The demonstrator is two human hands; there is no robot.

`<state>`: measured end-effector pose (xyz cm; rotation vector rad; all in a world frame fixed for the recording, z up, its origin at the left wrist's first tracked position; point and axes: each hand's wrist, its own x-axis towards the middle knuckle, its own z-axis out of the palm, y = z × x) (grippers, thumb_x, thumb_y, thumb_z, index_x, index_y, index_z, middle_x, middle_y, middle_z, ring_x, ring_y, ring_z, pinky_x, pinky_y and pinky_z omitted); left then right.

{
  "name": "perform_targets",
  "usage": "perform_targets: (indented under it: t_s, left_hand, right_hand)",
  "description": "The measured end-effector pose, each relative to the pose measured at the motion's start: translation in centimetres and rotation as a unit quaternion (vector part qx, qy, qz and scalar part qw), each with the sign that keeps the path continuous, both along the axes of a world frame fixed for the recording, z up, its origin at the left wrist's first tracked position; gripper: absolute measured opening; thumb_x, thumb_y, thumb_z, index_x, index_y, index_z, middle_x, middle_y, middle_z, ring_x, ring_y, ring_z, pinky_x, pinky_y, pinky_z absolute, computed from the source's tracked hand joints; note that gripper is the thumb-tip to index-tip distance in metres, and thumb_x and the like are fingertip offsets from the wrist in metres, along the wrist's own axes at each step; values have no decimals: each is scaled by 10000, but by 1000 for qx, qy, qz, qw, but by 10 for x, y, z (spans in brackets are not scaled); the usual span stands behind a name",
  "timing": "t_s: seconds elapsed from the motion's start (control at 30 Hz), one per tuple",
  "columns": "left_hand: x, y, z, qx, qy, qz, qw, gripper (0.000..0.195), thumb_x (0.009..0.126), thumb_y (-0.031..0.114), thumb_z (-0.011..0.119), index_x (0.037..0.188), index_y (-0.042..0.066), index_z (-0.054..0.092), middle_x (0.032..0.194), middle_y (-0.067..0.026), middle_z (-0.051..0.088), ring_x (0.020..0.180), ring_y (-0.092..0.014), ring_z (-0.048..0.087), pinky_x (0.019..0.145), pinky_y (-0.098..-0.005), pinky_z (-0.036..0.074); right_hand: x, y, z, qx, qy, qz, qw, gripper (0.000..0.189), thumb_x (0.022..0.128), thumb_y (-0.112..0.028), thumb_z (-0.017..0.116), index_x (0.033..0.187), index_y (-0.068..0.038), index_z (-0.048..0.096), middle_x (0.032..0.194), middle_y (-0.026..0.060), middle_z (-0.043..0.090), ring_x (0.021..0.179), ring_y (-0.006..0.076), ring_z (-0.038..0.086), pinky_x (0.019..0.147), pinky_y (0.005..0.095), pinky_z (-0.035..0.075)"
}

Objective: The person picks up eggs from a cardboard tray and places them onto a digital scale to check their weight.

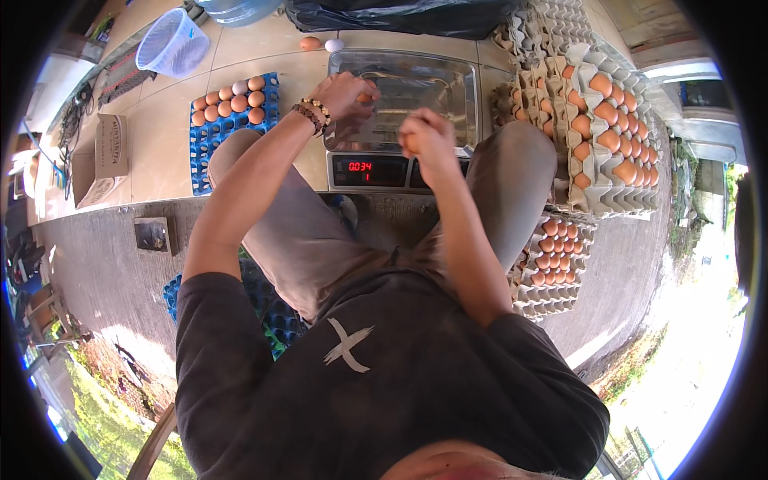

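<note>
A digital scale [372,171] with lit red digits stands before me, a clear rectangular tray [444,102] on top of it. My left hand [343,96], with beaded bracelets at the wrist, is over the tray's left part, its fingers around a brown egg [366,91]. Whether that egg rests on the tray I cannot tell. My right hand [427,137] is closed around another brown egg [411,144] above the tray's front right edge. To the left lies a blue egg tray [204,141] with brown eggs [224,108] and a paler one in its far rows.
Stacked pulp trays [600,198] bearing brown eggs rise at the right, with another egg-filled tray [546,294] lower down. Two loose eggs [310,43] lie beyond the scale. A clear plastic basket [174,45], a cardboard box [108,153] and a black plastic bag [402,18] stand around.
</note>
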<state>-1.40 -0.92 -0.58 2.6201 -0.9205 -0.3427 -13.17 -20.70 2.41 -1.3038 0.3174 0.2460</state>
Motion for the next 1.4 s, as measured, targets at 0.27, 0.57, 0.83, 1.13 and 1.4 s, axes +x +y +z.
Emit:
perform_targets:
  t_s: [0.27,0.57,0.83,1.13,1.4]
  left_hand:
    - [8,-10,-20,2,-24,-53,998,287,759,342,734,1008,199,718,873,-113,719,860,-327,698,771,-456,559]
    - [-12,-33,0,12,-21,-89,996,341,826,257,678,1148,146,695,1308,-100,597,1200,-346,561,1022,-433,459]
    - [1,-28,5,53,-72,-41,995,456,816,286,713,1262,210,658,1418,-175,530,1306,-352,503,1068,-421,431]
    - [108,152,13,-216,-84,285,930,452,885,393,658,1304,223,641,1098,-127,729,927,-215,709,819,-343,544]
    - [1,361,-66,-31,-98,561,821,487,780,411,686,1205,173,693,1155,-159,699,1104,-325,656,952,-418,516]
  right_hand:
    - [-129,-138,105,190,-114,1,975,368,820,-240,487,1062,26,565,979,158,583,855,259,612,603,319,484]
    - [-234,-276,38,-221,88,-306,922,303,879,-140,583,1115,50,569,983,155,651,828,234,657,757,345,560]
    - [-248,-384,-52,-566,65,-445,691,470,731,-197,850,1064,20,599,852,112,688,730,164,641,650,309,520]
    - [-257,-528,-119,-633,21,-246,734,215,837,-191,748,896,13,717,771,69,712,703,168,647,598,318,491]
    - [-214,-348,-48,-610,-39,-374,697,168,858,-84,670,946,56,703,887,128,712,792,209,662,728,342,548]
